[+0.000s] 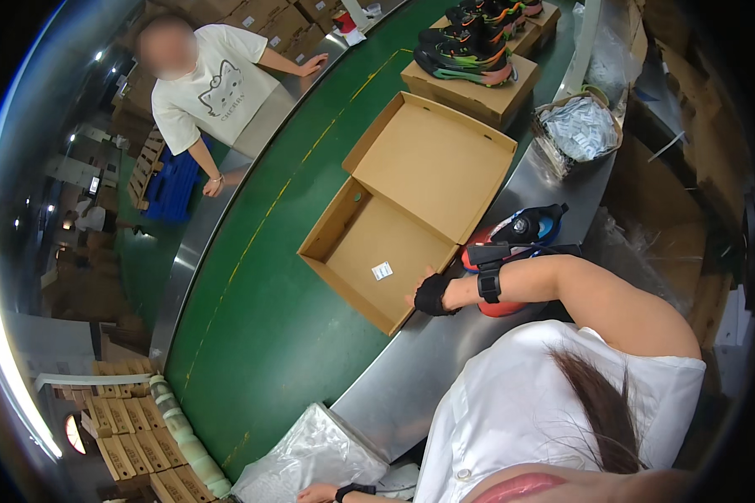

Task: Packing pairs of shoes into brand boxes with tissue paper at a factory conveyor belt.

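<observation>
A brown cardboard shoebox lies on the green belt with its lid folded back, and a small white label sits inside. My right hand, in a black fingerless wrap, grips the box's near edge, with its fingertips partly hidden. Just beside my right wrist, a red, blue and black shoe rests on the metal ledge, partly covered by my forearm. At the lower edge, my left hand is by a stack of clear plastic sheets; its fingers are mostly cut off.
Beyond the box, several black, orange and green shoes stand on closed cardboard boxes. A container of small white packets is on the metal ledge. Across the belt stands another person. Stacked cartons stand at lower left.
</observation>
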